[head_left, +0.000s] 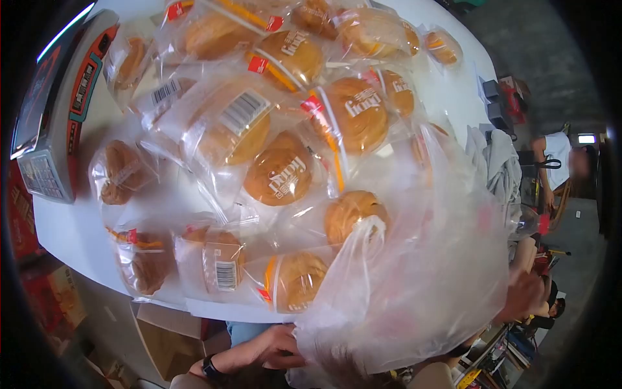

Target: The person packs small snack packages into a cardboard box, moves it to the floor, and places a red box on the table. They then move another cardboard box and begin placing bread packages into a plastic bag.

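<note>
A large, thin translucent plastic bag point(421, 259) spreads over the lower right of the table. My left hand point(278, 347), with a dark watch on its wrist, is closed on the bag's lower left edge. At the bag's right side is my right hand point(521, 295), blurred and partly behind the plastic; its fingers cannot be made out. Round brown breads in clear wrappers lie about the table, among them one with white lettering point(278, 172) and one beside the bag's twisted corner point(353, 214). A wrapped bread with a barcode point(223, 266) lies near the front edge.
A scale point(48, 172) stands at the left of the white table point(71, 227). An open cardboard box point(155, 337) is below the front edge. Grey cloth point(499, 162) lies at the right. A person in a white top point(556, 162) is farther off, near floor clutter.
</note>
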`<state>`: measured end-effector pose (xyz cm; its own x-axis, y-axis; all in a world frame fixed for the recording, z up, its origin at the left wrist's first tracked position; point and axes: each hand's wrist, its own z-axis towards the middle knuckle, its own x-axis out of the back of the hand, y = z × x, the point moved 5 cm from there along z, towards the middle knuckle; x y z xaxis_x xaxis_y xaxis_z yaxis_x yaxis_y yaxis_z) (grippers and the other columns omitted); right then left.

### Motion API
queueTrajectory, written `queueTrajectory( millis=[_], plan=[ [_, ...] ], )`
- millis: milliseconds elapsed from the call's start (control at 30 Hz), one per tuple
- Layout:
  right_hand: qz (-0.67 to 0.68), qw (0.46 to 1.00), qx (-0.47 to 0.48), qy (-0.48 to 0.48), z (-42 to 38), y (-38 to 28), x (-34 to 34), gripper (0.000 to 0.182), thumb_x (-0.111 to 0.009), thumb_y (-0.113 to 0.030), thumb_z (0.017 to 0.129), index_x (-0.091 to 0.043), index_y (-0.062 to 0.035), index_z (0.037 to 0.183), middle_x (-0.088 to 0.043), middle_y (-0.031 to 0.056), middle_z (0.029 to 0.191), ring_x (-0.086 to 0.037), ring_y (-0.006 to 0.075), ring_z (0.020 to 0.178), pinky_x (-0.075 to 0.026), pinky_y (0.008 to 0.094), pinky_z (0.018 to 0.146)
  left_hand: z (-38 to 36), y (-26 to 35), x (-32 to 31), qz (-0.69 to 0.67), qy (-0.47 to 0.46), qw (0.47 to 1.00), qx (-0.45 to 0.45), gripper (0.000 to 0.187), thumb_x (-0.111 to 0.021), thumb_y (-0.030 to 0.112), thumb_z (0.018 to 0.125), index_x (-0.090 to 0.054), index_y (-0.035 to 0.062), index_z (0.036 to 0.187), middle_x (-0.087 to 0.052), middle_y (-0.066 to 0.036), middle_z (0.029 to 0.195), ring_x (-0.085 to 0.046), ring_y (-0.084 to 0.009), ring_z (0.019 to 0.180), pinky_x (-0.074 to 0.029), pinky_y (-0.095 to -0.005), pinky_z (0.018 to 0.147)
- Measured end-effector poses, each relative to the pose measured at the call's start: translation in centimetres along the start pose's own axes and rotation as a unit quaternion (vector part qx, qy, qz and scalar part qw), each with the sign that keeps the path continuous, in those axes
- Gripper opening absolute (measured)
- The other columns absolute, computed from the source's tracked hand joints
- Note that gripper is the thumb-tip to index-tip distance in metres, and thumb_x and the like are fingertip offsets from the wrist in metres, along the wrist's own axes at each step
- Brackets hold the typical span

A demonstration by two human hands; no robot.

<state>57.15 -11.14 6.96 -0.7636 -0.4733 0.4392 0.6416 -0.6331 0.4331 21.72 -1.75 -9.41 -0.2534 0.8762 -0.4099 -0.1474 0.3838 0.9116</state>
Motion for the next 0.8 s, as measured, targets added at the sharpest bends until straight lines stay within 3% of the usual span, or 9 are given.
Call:
queueTrajectory(
  millis=[100, 167, 267, 400, 500, 567, 633, 700, 800],
  plan=[
    [0.3, 0.923, 0.122, -0.206, 2.8, -9.7, 2.8, 0.032, -0.058, -0.019, 0.081, -0.05, -0.0042, 0.109, -0.051, 0.0172, 0.111, -0.049, 0.0295, 0.105, -0.04, 0.0391, 0.086, -0.6, -1.7, 0.0, -0.058, 0.015, 0.997, -0.041, 0.013, -0.064, 0.004, 0.073, -0.064, 0.0023, 0.086, -0.062, -0.013, 0.093, -0.055, -0.0323, 0.093, -0.039, -0.039, 0.085],
    [0.481, 0.777, 0.204, -0.352, 3.8, -13.8, 4.8, 0.032, -0.057, -0.017, 0.08, -0.05, -0.0031, 0.108, -0.05, 0.0182, 0.115, -0.048, 0.0319, 0.108, -0.039, 0.0411, 0.088, -0.3, -1.1, -0.2, -0.037, 0.067, 0.995, -0.071, 0.009, -0.064, 0.009, 0.075, -0.062, 0.0012, 0.077, -0.062, -0.013, 0.088, -0.057, -0.0296, 0.088, -0.038, -0.0398, 0.087],
    [0.425, 0.772, 0.245, -0.403, 1.3, -13.4, 3.9, 0.036, -0.053, -0.015, 0.082, -0.047, 0.0023, 0.113, -0.043, 0.0199, 0.125, -0.044, 0.0319, 0.114, -0.037, 0.0419, 0.094, -0.1, -0.3, -0.3, -0.213, 0.12, 0.968, -0.059, 0.033, -0.058, 0.029, 0.081, -0.05, 0.0025, 0.064, -0.05, -0.009, 0.073, -0.048, -0.023, 0.072, -0.037, -0.0371, 0.077],
    [0.401, 0.867, 0.15, -0.256, 0.9, -8.9, 5.2, 0.037, -0.051, -0.014, 0.083, -0.046, 0.0035, 0.115, -0.043, 0.0199, 0.125, -0.045, 0.0314, 0.113, -0.038, 0.0413, 0.094, -0.3, -1.2, -2.2, -0.202, 0.156, 0.965, -0.061, 0.031, -0.057, 0.032, 0.082, -0.049, 0.0022, 0.087, -0.046, -0.008, 0.092, -0.043, -0.0166, 0.083, -0.036, -0.0309, 0.075],
    [0.444, 0.891, -0.081, -0.054, 0.3, -3.1, 8.3, 0.037, -0.049, -0.013, 0.084, -0.044, 0.0045, 0.116, -0.043, 0.0199, 0.125, -0.045, 0.0311, 0.113, -0.038, 0.0409, 0.094, -0.3, -1.3, -3.5, -0.274, 0.247, 0.927, -0.06, 0.048, -0.065, 0.022, 0.077, -0.035, 0.003, 0.109, -0.035, -0.004, 0.103, -0.042, -0.0144, 0.089, -0.038, -0.0291, 0.08],
    [0.522, 0.813, -0.255, 0.046, -0.8, 0.2, 9.7, 0.038, -0.048, -0.012, 0.084, -0.044, 0.0051, 0.117, -0.042, 0.02, 0.125, -0.045, 0.0309, 0.113, -0.039, 0.0406, 0.094, -0.1, -0.1, -4.7, -0.09, 0.298, 0.948, -0.067, 0.057, -0.071, 0.013, 0.07, -0.032, 0.0022, 0.11, -0.036, -0.005, 0.1, -0.041, -0.0155, 0.088, -0.04, -0.029, 0.081],
    [0.623, 0.675, -0.376, 0.119, -1.9, 2.8, 11.1, 0.038, -0.047, -0.012, 0.085, -0.043, 0.0057, 0.118, -0.042, 0.02, 0.125, -0.045, 0.0306, 0.113, -0.039, 0.0403, 0.094, -0.4, -0.7, -6.3, -0.02, 0.327, 0.945, -0.02, 0.061, -0.072, 0.01, 0.068, -0.031, 0.0018, 0.112, -0.037, -0.006, 0.102, -0.042, -0.0162, 0.09, -0.041, -0.0295, 0.081],
    [0.709, 0.527, -0.434, 0.177, -3.3, 4.6, 12.5, 0.039, -0.046, -0.011, 0.085, -0.042, 0.0064, 0.119, -0.042, 0.02, 0.126, -0.045, 0.0304, 0.112, -0.04, 0.0401, 0.094, -1.0, -0.8, -7.1, 0.052, 0.353, 0.934, 0.025, 0.065, -0.073, 0.007, 0.065, -0.03, 0.0015, 0.114, -0.038, -0.007, 0.105, -0.043, -0.0169, 0.092, -0.042, -0.0299, 0.08],
    [0.754, 0.412, -0.468, 0.208, -5.8, 7.0, 14.7, 0.039, -0.045, -0.011, 0.086, -0.041, 0.0073, 0.121, -0.042, 0.02, 0.126, -0.046, 0.03, 0.112, -0.04, 0.0396, 0.094, -3.4, 0.2, -7.9, 0.054, 0.366, 0.929, 0.027, 0.06, -0.069, 0.007, 0.07, -0.035, -0.0013, 0.119, -0.044, -0.01, 0.113, -0.048, -0.0185, 0.102, -0.043, -0.0308, 0.081]
  ],
)
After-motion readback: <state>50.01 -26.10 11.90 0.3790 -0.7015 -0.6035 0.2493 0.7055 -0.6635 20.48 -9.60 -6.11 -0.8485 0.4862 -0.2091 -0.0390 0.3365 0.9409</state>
